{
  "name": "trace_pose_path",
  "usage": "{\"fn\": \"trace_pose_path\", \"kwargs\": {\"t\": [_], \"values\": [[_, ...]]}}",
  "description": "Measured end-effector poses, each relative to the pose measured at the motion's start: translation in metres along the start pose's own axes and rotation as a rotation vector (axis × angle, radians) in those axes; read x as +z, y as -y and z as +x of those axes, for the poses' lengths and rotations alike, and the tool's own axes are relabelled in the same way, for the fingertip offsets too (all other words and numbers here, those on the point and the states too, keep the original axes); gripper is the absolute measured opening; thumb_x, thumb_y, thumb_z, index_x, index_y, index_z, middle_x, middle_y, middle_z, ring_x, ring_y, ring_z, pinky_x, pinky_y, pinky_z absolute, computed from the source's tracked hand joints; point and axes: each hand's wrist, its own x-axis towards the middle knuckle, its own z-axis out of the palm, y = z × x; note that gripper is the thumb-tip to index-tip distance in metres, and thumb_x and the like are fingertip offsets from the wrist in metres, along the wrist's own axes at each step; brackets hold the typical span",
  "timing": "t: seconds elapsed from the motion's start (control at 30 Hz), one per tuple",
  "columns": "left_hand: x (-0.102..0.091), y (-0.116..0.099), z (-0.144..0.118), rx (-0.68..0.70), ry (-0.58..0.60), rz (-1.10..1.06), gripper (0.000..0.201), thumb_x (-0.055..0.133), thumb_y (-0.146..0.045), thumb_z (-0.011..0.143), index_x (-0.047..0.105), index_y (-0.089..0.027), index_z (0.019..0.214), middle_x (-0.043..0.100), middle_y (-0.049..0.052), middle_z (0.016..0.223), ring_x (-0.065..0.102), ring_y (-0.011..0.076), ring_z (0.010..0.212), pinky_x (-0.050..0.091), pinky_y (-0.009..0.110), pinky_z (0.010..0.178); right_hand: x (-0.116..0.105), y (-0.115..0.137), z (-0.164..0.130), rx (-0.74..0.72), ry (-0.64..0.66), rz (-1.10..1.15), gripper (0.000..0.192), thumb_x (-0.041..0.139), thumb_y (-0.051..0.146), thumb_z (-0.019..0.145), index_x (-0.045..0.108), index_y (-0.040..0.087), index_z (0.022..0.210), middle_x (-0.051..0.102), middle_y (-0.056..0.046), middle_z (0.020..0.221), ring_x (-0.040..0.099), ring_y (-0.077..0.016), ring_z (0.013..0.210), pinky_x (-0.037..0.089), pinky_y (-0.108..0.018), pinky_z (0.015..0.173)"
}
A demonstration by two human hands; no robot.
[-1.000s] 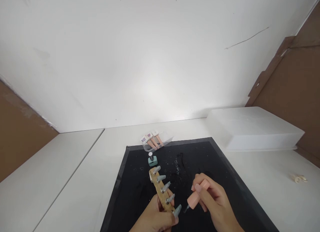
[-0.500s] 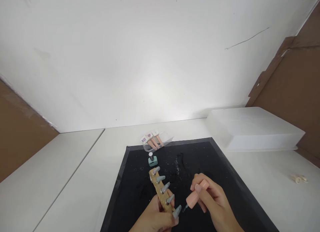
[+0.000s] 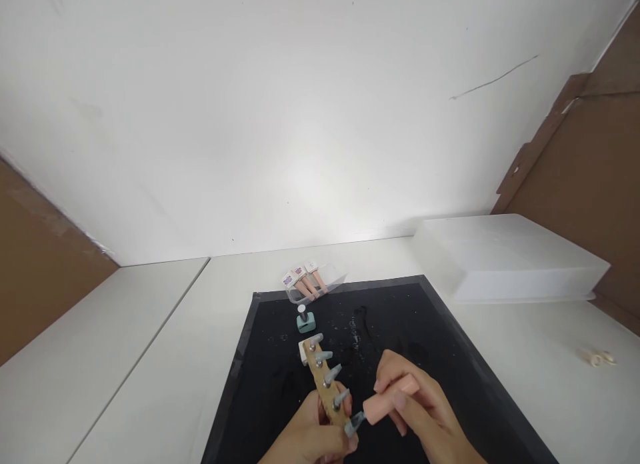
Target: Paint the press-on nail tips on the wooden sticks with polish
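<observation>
My left hand [image 3: 317, 432] is closed around a wooden strip [image 3: 320, 379] that bears several grey-blue false nail tips [image 3: 332, 373] on small metal studs. In my right hand [image 3: 425, 411] is a pink nail polish cap [image 3: 387, 401], held between thumb and fingers like a pen. Its brush meets the nail tip [image 3: 355, 424] at the strip's near end; the exact contact is too small to make out. Beyond the strip stands a small teal bottle [image 3: 306, 323] with a white-topped metal stem. A white object [image 3: 303, 351] shows partly behind the strip's far end.
A clear tray [image 3: 330, 276] with pink-handled, white-topped items [image 3: 311, 284] sits at the back edge of the black mat [image 3: 395, 311]. To the right stands a white translucent box [image 3: 510, 264]. Small cream-coloured rings [image 3: 597, 358] lie on the white table [image 3: 540, 337] at far right.
My right hand has moved left and slightly down, bringing the brush from beside the nearest nail tip onto it. The wooden strip has tilted slightly, showing more of the white object behind.
</observation>
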Motion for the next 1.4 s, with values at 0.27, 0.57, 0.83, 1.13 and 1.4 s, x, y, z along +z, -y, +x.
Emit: {"fn": "trace_pose_path", "kwargs": {"t": [0.27, 0.57, 0.83, 1.13, 1.4], "values": [[0.0041, -0.0013, -0.0004, -0.002, -0.026, 0.010, 0.034, 0.069, -0.017, 0.056, 0.041, -0.021, 0.074, 0.043, -0.010, 0.054, 0.025, 0.0020, 0.039, 0.017, 0.019, 0.038, -0.0009, 0.0018, 0.0020, -0.046, 0.041, -0.085, 0.032, 0.048, 0.048, 0.089, 0.060, 0.020, 0.078, 0.046, 0.001, 0.069, 0.039, -0.0107, 0.050, 0.032, -0.023, 0.046], [0.0052, -0.0025, -0.0009, -0.005, -0.027, 0.014, 0.036, 0.070, -0.017, 0.055, 0.041, -0.020, 0.076, 0.046, -0.010, 0.056, 0.027, 0.0018, 0.041, 0.018, 0.019, 0.039, -0.0013, 0.0007, 0.0021, -0.047, 0.053, -0.108, 0.033, 0.047, 0.048, 0.090, 0.059, 0.020, 0.078, 0.046, 0.001, 0.069, 0.039, -0.0108, 0.051, 0.032, -0.024, 0.047], [0.0048, -0.0022, -0.0005, 0.012, -0.032, 0.016, 0.038, 0.074, -0.020, 0.055, 0.041, -0.020, 0.074, 0.044, -0.011, 0.054, 0.026, 0.0010, 0.039, 0.019, 0.018, 0.038, -0.0008, 0.0006, 0.0013, -0.099, 0.055, -0.104, 0.035, 0.046, 0.050, 0.089, 0.060, 0.020, 0.077, 0.047, 0.001, 0.069, 0.039, -0.0113, 0.051, 0.031, -0.024, 0.047], [0.0027, 0.0012, 0.0011, 0.001, -0.040, 0.005, 0.035, 0.069, -0.017, 0.053, 0.042, -0.020, 0.075, 0.047, -0.010, 0.055, 0.027, 0.0017, 0.040, 0.019, 0.018, 0.038, -0.0004, -0.0030, 0.0022, -0.150, 0.027, -0.136, 0.033, 0.047, 0.048, 0.090, 0.059, 0.021, 0.075, 0.046, 0.002, 0.066, 0.039, -0.0116, 0.051, 0.030, -0.024, 0.048], [0.0010, 0.0019, -0.0003, 0.006, -0.046, -0.002, 0.035, 0.070, -0.017, 0.053, 0.044, -0.020, 0.077, 0.044, -0.010, 0.054, 0.027, 0.0021, 0.040, 0.019, 0.018, 0.039, -0.0021, -0.0030, 0.0023, -0.131, 0.004, -0.083, 0.031, 0.047, 0.047, 0.090, 0.060, 0.022, 0.077, 0.048, 0.000, 0.070, 0.039, -0.0117, 0.050, 0.031, -0.024, 0.045]]}}
